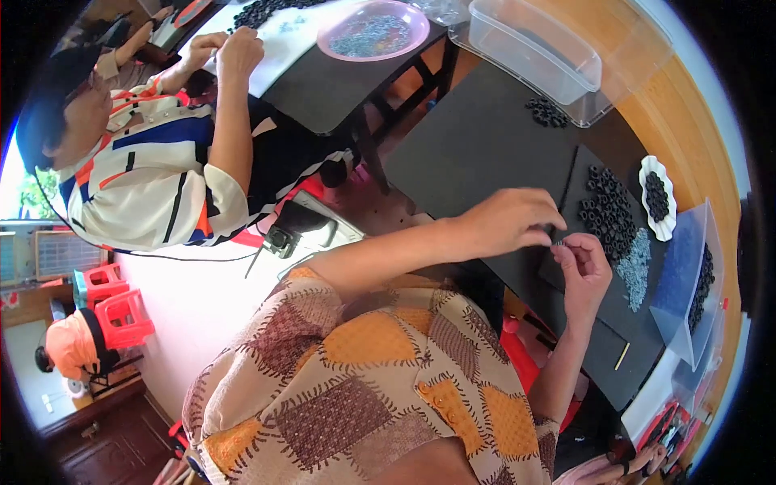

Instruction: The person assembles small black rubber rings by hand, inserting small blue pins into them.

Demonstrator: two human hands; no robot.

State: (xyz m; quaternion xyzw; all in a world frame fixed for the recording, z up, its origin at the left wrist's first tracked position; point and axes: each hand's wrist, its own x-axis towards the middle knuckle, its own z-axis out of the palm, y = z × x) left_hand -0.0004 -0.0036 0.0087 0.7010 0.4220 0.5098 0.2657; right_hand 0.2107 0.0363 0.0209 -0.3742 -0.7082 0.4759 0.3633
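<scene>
- Left hand [517,222] and right hand [588,275]: fingertips nearly meet, drawn narrow; any piece pinched there is too small to tell.
- Black rings [606,212]: loose pile beyond and right of the fingertips, just past the right hand, the nearer one; its long axis slants away to the left.
- Clear bits [634,267]: just right of the right hand, touching the pile's near end, the heap running lengthwise toward the wearer.
- White dish [664,232]: right of the pile, holding black pieces.
- Clear bin [677,271]: farther right of the grip, black pieces inside.
- Clear tub [525,44]: well beyond the grip; contents, if any, cannot be told.
- Pink bowl [421,34]: far off to the left, holding small clear pieces.
</scene>
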